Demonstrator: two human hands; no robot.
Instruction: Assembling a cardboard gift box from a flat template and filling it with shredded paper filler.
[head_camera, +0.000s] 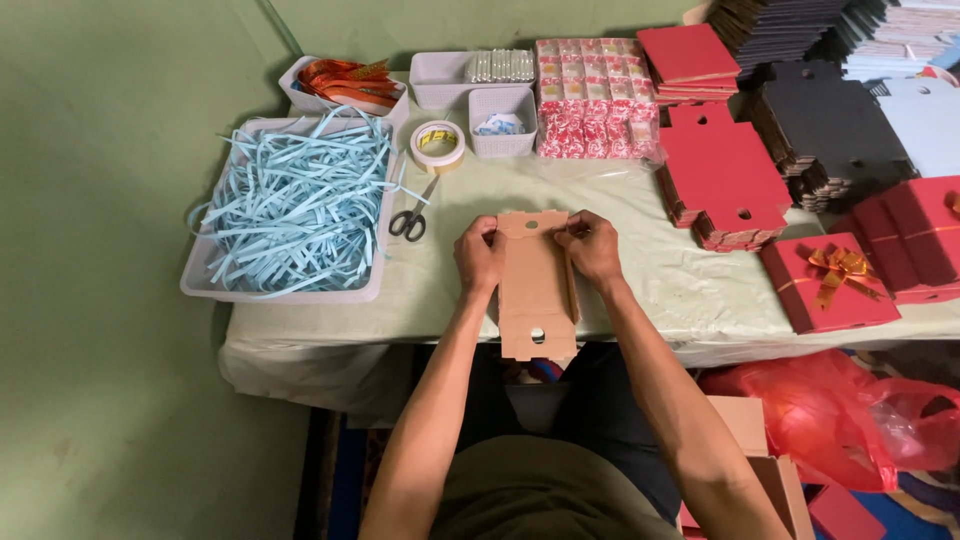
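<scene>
Both hands pinch the far end of a flat brown cardboard box blank at the surface's near edge.

The left hand (480, 252) grips the upper left corner of the cardboard blank (536, 290) between thumb and fingers, and the right hand (592, 247) pinches the upper right corner; the blank's near end overhangs the surface (660, 290) towards the lap. At 10 o'clock from the hands, scissors (408, 222) lie just beside a grey tray of pale blue paper shreds (295, 205). A tape roll (437, 145) sits at 11 o'clock. At 2 o'clock lies a stack of red box blanks (725, 180), and at 3 o'clock a red gift box with a gold bow (828, 282).
</scene>
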